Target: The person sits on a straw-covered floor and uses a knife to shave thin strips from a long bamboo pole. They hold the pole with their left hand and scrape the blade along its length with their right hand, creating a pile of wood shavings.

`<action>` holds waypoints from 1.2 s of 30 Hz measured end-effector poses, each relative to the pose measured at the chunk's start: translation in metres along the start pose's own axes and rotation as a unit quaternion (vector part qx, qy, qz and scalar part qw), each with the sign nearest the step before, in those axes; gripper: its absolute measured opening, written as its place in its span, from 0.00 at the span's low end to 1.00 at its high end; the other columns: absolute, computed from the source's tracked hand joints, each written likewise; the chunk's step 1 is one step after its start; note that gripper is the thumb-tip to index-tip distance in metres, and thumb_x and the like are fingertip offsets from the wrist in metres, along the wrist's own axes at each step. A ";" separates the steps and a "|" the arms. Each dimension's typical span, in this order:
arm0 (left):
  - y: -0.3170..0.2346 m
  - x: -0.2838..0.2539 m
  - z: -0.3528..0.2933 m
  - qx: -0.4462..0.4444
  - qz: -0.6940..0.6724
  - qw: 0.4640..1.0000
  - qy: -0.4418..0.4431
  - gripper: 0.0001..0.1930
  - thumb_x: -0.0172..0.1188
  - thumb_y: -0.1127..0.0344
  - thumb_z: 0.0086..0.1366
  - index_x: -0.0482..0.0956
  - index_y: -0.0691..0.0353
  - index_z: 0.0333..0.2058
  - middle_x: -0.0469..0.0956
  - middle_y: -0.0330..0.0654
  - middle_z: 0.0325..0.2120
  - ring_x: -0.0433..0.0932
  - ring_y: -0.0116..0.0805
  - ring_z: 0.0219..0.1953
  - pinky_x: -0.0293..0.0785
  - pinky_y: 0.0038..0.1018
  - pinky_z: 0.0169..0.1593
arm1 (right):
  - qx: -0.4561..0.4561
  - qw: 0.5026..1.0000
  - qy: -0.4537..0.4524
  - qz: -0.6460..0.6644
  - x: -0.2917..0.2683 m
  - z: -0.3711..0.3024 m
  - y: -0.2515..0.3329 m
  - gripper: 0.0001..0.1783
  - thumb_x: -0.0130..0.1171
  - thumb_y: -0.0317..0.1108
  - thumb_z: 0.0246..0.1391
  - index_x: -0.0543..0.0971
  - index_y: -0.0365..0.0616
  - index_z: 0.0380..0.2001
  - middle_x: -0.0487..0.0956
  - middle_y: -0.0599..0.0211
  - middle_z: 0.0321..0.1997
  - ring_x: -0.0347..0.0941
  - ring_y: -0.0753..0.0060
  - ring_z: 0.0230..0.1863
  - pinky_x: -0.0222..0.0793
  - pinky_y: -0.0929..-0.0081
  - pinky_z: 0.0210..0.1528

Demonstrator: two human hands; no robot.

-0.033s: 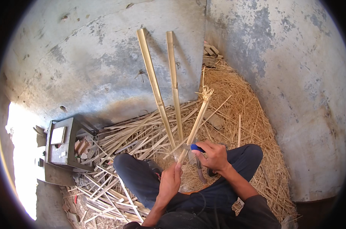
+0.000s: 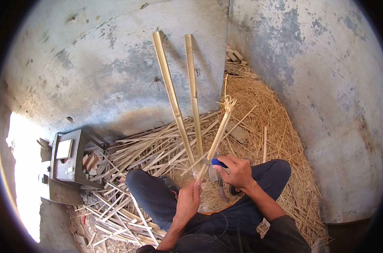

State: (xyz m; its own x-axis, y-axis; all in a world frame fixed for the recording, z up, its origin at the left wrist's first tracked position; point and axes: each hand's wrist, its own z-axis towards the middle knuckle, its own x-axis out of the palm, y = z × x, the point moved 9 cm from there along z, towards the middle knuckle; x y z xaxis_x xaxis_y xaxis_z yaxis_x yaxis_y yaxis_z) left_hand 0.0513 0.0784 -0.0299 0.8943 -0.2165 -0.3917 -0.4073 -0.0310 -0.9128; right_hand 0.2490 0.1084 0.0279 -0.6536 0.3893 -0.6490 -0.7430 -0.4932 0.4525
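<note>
Got my left hand [image 2: 188,203] gripping a pale strip [image 2: 219,134] just right of the two leaning slats [image 2: 167,82], right hand [image 2: 239,173] clenched round a blue-handled tool [image 2: 218,162] that's touching it, I think.

Wide fisheye view, downward from head-height

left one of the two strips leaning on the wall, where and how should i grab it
Probably mid-length on the left leaning strip, from the front, gripping its two long edges: it is narrow and nearly straight, its back faces the wall, and its foot is among loose strips.
</note>
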 end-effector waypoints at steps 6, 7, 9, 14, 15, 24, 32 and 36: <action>0.009 0.000 -0.006 -0.005 0.009 1.000 0.007 0.20 0.49 0.59 0.87 0.85 0.68 0.52 0.79 0.51 0.23 0.81 0.50 0.25 0.75 0.43 0.35 | 0.030 0.999 -0.009 -0.003 -0.003 0.009 -0.022 0.15 0.72 0.47 0.65 0.89 0.47 0.44 0.88 0.65 0.35 0.86 0.57 0.29 0.80 0.63 0.30; 0.010 0.000 -0.007 -0.008 0.010 1.000 0.007 0.20 0.49 0.59 0.87 0.85 0.68 0.52 0.79 0.51 0.23 0.81 0.51 0.25 0.75 0.44 0.35 | 0.034 0.999 -0.009 -0.004 -0.003 0.010 -0.026 0.15 0.72 0.47 0.66 0.89 0.47 0.44 0.89 0.65 0.36 0.87 0.56 0.29 0.81 0.63 0.30; 0.014 0.001 -0.009 -0.015 0.016 1.000 0.005 0.20 0.49 0.58 0.87 0.85 0.68 0.52 0.80 0.52 0.24 0.82 0.52 0.26 0.76 0.45 0.36 | 0.045 0.999 0.005 -0.008 -0.002 0.012 -0.032 0.16 0.71 0.47 0.66 0.89 0.46 0.44 0.90 0.64 0.38 0.87 0.55 0.30 0.82 0.63 0.31; 0.030 0.003 -0.016 -0.010 0.034 0.999 0.010 0.20 0.49 0.58 0.87 0.85 0.68 0.51 0.81 0.54 0.24 0.83 0.55 0.28 0.77 0.46 0.37 | 0.064 0.997 -0.040 -0.020 -0.005 0.017 -0.063 0.18 0.70 0.48 0.68 0.89 0.44 0.46 0.90 0.59 0.40 0.88 0.52 0.32 0.83 0.60 0.34; 0.037 0.005 -0.020 -0.011 0.038 0.999 0.015 0.19 0.49 0.58 0.86 0.85 0.68 0.51 0.81 0.54 0.24 0.83 0.55 0.28 0.77 0.46 0.37 | 0.067 0.997 -0.032 -0.030 -0.006 0.018 -0.071 0.18 0.69 0.48 0.68 0.89 0.44 0.46 0.90 0.57 0.40 0.88 0.51 0.33 0.83 0.60 0.35; 0.049 0.013 -0.036 -0.023 0.031 0.999 0.026 0.17 0.52 0.60 0.85 0.86 0.66 0.50 0.81 0.54 0.25 0.83 0.57 0.29 0.78 0.45 0.38 | 0.084 0.994 -0.040 -0.051 -0.013 0.018 -0.094 0.21 0.68 0.49 0.69 0.90 0.40 0.47 0.91 0.53 0.41 0.89 0.50 0.37 0.83 0.61 0.39; 0.049 0.010 -0.034 -0.030 -0.002 0.999 0.034 0.18 0.52 0.59 0.86 0.86 0.66 0.52 0.79 0.50 0.24 0.82 0.46 0.27 0.77 0.39 0.36 | 0.111 0.992 -0.046 -0.028 -0.017 0.025 -0.087 0.22 0.67 0.51 0.69 0.90 0.40 0.45 0.90 0.53 0.40 0.88 0.49 0.36 0.82 0.61 0.39; 0.064 0.015 -0.031 -0.092 -0.124 0.983 0.099 0.21 0.48 0.57 0.88 0.86 0.66 0.55 0.71 0.35 0.21 0.70 0.25 0.23 0.69 0.28 0.30 | 0.210 0.974 0.016 0.084 -0.013 0.029 -0.099 0.19 0.68 0.45 0.70 0.89 0.37 0.46 0.85 0.63 0.33 0.77 0.70 0.28 0.70 0.70 0.32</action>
State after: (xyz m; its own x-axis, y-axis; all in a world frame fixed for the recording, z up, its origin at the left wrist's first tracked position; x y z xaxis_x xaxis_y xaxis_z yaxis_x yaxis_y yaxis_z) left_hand 0.0326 0.0433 -0.0905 0.9238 -0.3660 -0.1127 -0.2244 -0.2788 -0.9337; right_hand 0.3270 0.1749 0.0087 -0.7708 0.3038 -0.5599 -0.6240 -0.1828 0.7598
